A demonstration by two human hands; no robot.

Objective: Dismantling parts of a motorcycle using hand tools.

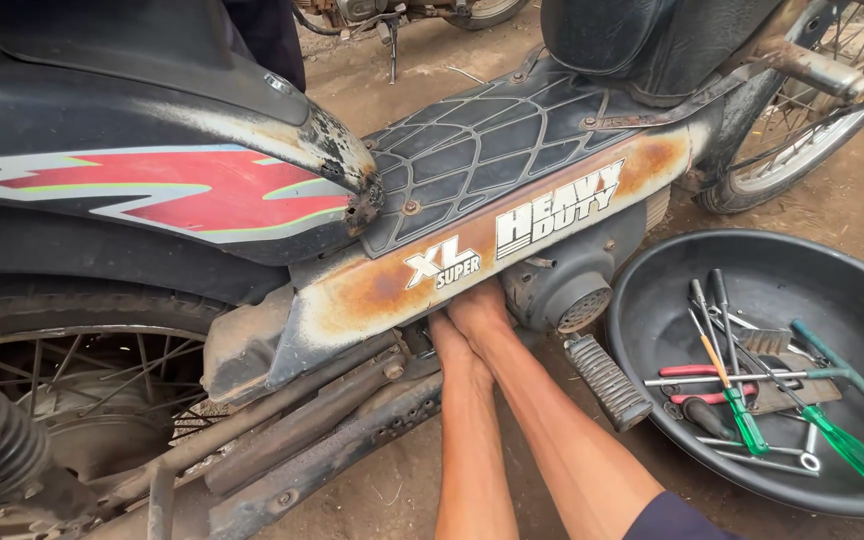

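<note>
Hands: left hand (449, 345) and right hand (482, 312), centre frame, reach side by side under the rusty panel (472, 255); fingers hidden, grip cannot be told.
Engine (562, 290): just right of the hands.
Bowl (672, 300): lower right, keeps screwdrivers (832, 435) near.

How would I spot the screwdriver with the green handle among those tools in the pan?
Look right of the moped to the round black pan on the dirt. Among the tools there, the green-handled screwdriver lies at the lower right, its thin shaft running up and left. Its handle is see-through bright green and thicker than the smaller green one beside it.
</note>
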